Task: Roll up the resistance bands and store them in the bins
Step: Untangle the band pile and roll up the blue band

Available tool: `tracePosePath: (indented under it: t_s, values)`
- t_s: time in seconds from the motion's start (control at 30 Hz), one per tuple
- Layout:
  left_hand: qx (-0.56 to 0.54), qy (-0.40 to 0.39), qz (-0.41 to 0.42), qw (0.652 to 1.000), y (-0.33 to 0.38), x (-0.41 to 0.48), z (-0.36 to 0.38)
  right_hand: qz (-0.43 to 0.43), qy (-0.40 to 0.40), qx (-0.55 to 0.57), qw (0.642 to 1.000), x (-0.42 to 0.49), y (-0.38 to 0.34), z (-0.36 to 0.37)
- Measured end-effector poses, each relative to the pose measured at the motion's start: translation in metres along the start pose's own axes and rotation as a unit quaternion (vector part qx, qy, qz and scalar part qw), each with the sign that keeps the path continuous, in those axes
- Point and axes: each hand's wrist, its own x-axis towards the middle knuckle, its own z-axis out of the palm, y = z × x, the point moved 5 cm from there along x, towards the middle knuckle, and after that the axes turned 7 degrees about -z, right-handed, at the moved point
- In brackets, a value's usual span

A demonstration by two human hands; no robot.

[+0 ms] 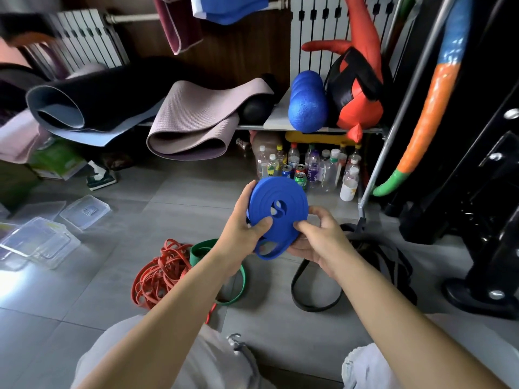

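Now your left hand (pixel 245 226) and right hand (pixel 314 242) both clamp the coiled blue rubber resistance band (pixel 276 217) at chest level, thumbs pressing its face so the coil can't spring loose; the clear plastic bins (pixel 42 242) sit far left.

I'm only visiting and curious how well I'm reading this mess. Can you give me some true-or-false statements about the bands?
1. The left hand and right hand both hold the blue band. True.
2. The blue band hangs unrolled. False: it is wound into a coil.
3. The green band sits in a bin. False: it lies on the floor beside the red bands.
4. The black band lies on the floor. True.
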Motion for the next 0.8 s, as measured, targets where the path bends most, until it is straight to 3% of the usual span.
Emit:
tracePosePath:
  t_s: [0.17, 0.27, 0.33, 0.47, 0.6, 0.8]
  values:
    - [-0.061, -0.046, -0.102, 0.992, -0.018, 0.028, -0.021, 0.078, -0.065, -0.128, 0.987, 0.032, -0.02, -0.01]
    - [-0.06, -0.107, -0.173, 0.977, -0.038, 0.066, -0.02, 0.085, -0.107, -0.203, 0.97, 0.07, -0.032, -0.02]
    - [-0.073, -0.103, -0.213, 0.969, -0.06, 0.093, -0.013, 0.083, -0.113, -0.258, 0.956, 0.097, -0.022, -0.029]
    - [-0.053, -0.022, -0.277, 0.959, -0.135, 0.133, -0.008, 0.141, -0.069, -0.248, 0.956, 0.145, 0.054, -0.058]
    - [-0.029, -0.009, -0.357, 0.934, -0.226, 0.151, -0.009, 0.229, -0.055, -0.231, 0.944, 0.176, 0.164, -0.082]
    - [0.034, 0.011, -0.418, 0.908, -0.329, 0.188, -0.023, 0.292, -0.052, -0.247, 0.923, 0.226, 0.289, -0.096]
